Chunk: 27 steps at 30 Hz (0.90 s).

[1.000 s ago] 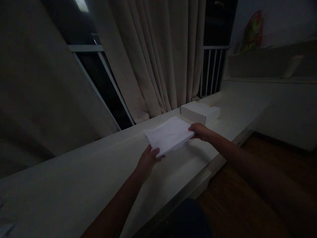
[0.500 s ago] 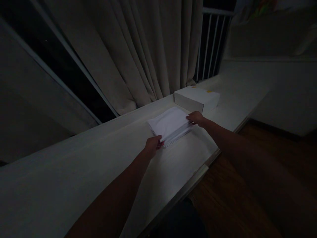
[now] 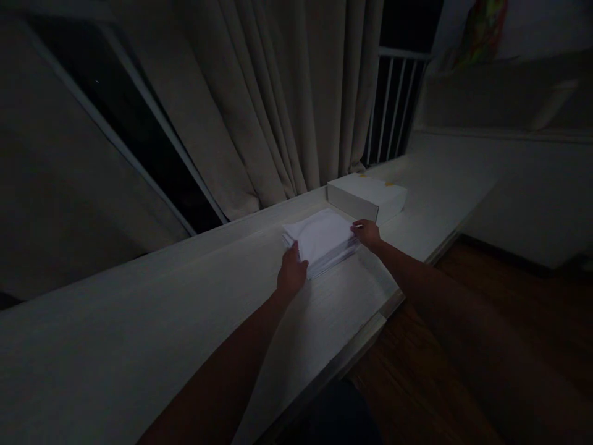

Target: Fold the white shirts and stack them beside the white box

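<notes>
A folded white cloth [image 3: 324, 238], stacked in several layers, lies on the white ledge in the middle of the head view. My left hand [image 3: 291, 272] rests against its near left edge, thumb and fingers apart, the fingers partly out of sight beyond the edge. At the right end of the cloth, my right hand [image 3: 367, 233] pinches the corner between thumb and fingers. A white box [image 3: 365, 194] with small orange marks stands just behind my right hand.
The long white ledge [image 3: 194, 309] runs from lower left to upper right. Beige curtains [image 3: 278, 105] hang along its back, with a railing [image 3: 396, 102] beyond. Brown wooden floor [image 3: 407, 352] lies below the front edge. The scene is dim.
My left hand has shifted from gripping under the cloth's left corner to lying against its side, fingers spread. My right hand stays at the right corner. The camera view has tilted up slightly.
</notes>
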### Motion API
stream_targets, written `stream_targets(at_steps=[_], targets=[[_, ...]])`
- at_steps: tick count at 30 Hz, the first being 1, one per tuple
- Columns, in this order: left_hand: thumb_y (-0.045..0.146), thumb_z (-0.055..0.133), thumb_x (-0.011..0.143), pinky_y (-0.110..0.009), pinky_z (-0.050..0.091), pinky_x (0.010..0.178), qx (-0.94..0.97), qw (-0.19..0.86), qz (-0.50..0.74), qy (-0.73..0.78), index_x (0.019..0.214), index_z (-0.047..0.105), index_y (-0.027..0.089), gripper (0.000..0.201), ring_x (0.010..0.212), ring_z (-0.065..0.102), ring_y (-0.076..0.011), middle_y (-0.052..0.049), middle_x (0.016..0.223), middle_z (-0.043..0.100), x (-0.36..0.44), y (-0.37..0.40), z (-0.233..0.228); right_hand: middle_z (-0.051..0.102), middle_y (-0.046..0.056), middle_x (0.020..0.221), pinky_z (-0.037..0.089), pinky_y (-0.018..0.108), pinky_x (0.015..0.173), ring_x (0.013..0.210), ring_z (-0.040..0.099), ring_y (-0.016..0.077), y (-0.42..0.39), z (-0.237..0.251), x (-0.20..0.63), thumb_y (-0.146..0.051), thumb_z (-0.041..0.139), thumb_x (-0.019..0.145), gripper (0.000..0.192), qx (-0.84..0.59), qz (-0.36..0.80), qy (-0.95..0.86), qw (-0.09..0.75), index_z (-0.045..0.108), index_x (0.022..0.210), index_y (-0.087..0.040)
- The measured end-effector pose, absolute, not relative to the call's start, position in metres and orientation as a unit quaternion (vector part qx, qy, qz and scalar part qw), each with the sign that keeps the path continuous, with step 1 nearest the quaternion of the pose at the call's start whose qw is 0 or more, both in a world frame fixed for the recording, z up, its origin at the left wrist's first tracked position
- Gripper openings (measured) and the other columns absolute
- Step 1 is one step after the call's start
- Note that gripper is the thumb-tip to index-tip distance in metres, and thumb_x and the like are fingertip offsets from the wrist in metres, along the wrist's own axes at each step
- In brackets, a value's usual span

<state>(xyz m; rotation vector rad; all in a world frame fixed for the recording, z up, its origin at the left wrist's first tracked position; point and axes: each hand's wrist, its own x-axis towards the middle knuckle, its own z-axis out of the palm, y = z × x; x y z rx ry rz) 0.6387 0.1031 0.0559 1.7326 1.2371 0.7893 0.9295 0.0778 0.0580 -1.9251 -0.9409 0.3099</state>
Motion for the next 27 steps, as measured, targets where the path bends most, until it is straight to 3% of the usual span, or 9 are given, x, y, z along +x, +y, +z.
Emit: stream_targets(at_steps=[3,7,10,12,16,20,23,27], targets=[[0.03,0.066,0.081,-0.043,0.027,0.115,0.747,0.373,0.316,0.45,0.146,0.038,0.031,0.071,0.147,0.023,-0.0307,-0.007,0.163,0.015,0.626,0.093,0.063,0.069,0.007,0.096,0.042,0.031,0.095,0.097,0.062,0.0181,0.06,0.066,0.913,-0.029,0.06,0.086,0.021,-0.778,0.101,-0.386,0.484,0.067,0.1,-0.014],[0.034,0.059,0.085,-0.05,0.035,0.109,0.803,0.269,0.274,0.456,0.151,0.027,0.03,0.073,0.142,0.033,-0.036,-0.014,0.164,0.008,0.602,0.085,0.06,0.064,0.014,0.114,0.042,0.035,0.097,0.103,0.058,0.0212,0.02,0.059,0.86,-0.027,0.052,0.088,0.029,-0.761,0.078,-0.396,0.507,0.062,0.111,-0.011],[0.035,0.054,0.087,-0.047,0.037,0.109,0.824,0.231,0.241,0.457,0.146,0.038,0.021,0.063,0.14,0.037,-0.0328,-0.018,0.16,0.021,0.57,0.071,0.049,0.06,0.016,0.118,0.043,0.038,0.095,0.099,0.058,0.0228,-0.018,0.034,0.792,-0.023,0.052,0.086,0.033,-0.739,0.086,-0.434,0.508,0.06,0.116,-0.01],[0.035,0.054,0.086,-0.044,0.038,0.109,0.827,0.232,0.23,0.458,0.136,0.05,0.017,0.053,0.139,0.04,-0.03,-0.017,0.156,0.032,0.536,0.053,0.037,0.06,0.016,0.118,0.042,0.042,0.098,0.107,0.055,0.0257,-0.043,0.013,0.737,-0.021,0.049,0.087,0.031,-0.707,0.097,-0.489,0.501,0.06,0.115,-0.013],[0.041,0.047,0.09,-0.041,0.036,0.113,0.846,0.207,0.213,0.444,0.129,0.058,0.025,0.044,0.137,0.044,-0.0242,-0.008,0.153,0.041,0.434,0.01,-0.001,0.059,0.016,0.122,0.037,0.047,0.103,0.118,0.049,0.03,-0.077,-0.018,0.634,-0.018,0.047,0.087,0.034,-0.646,0.093,-0.603,0.459,0.061,0.119,-0.017],[0.048,0.05,0.086,-0.044,0.034,0.115,0.828,0.158,0.23,0.486,0.125,0.063,0.035,0.042,0.134,0.047,-0.0281,-0.003,0.149,0.047,0.313,-0.034,-0.033,0.056,0.019,0.129,0.035,0.048,0.103,0.121,0.047,0.0341,-0.088,-0.028,0.575,-0.016,0.054,0.083,0.035,-0.63,0.075,-0.7,0.328,0.064,0.116,-0.016],[0.048,0.052,0.084,-0.046,0.033,0.116,0.796,0.145,0.24,0.536,0.121,0.067,0.034,0.042,0.134,0.047,-0.03,-0.006,0.142,0.055,0.24,-0.082,-0.028,0.062,0.019,0.117,0.037,0.047,0.099,0.113,0.053,0.0329,-0.093,-0.03,0.561,-0.013,0.049,0.086,0.026,-0.65,0.014,-0.724,0.232,0.067,0.104,-0.016],[0.046,0.049,0.086,-0.049,0.032,0.116,0.738,0.124,0.25,0.614,0.117,0.069,0.026,0.041,0.13,0.051,-0.0293,-0.011,0.134,0.061,0.18,-0.125,0.004,0.064,0.017,0.101,0.041,0.042,0.086,0.096,0.057,0.0297,-0.082,-0.042,0.554,-0.017,0.046,0.089,0.021,-0.622,-0.084,-0.755,0.19,0.065,0.096,-0.016]])
